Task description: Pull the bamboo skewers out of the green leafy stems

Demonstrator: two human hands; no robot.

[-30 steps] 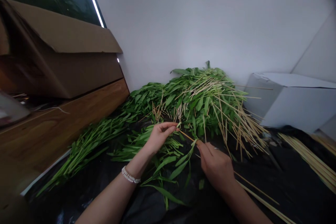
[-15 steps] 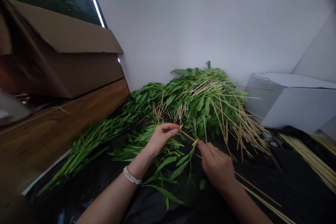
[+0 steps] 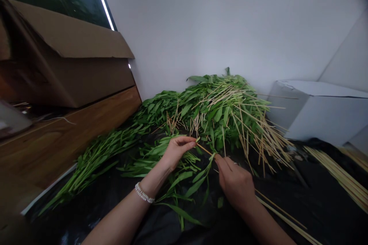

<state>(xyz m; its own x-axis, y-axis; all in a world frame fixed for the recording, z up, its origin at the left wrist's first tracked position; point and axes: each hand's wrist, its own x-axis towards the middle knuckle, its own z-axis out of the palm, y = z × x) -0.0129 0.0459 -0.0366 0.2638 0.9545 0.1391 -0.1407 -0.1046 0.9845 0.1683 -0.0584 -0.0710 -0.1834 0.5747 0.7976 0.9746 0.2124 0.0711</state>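
Between my two hands runs a thin wooden stick [image 3: 204, 148], slanting down to the right. My left hand [image 3: 181, 150], with a beaded bracelet at the wrist, pinches a small green stem piece [image 3: 197, 139] at the stick's upper end. Fingers of my right hand [image 3: 234, 178] are closed around the lower part of the stick, together with a leafy green stem [image 3: 201, 180] whose leaves hang down to the left. Below my hands lie loose leafy stems [image 3: 181, 214]. Just beyond my left hand rests a pile of cut greens [image 3: 146, 160].
A heap of greens with sticks [image 3: 224, 103] leans against the white wall. Leafy stems [image 3: 94, 164] lie at left by a wooden board [image 3: 109, 115] and cardboard box [image 3: 86, 76]. At right are a white box [image 3: 324, 115] and bundled sticks [image 3: 339, 172] on black plastic [image 3: 316, 199].
Almost nothing differs. Both hands keep their hold on the stick and stem, and the whole view has shifted very slightly.
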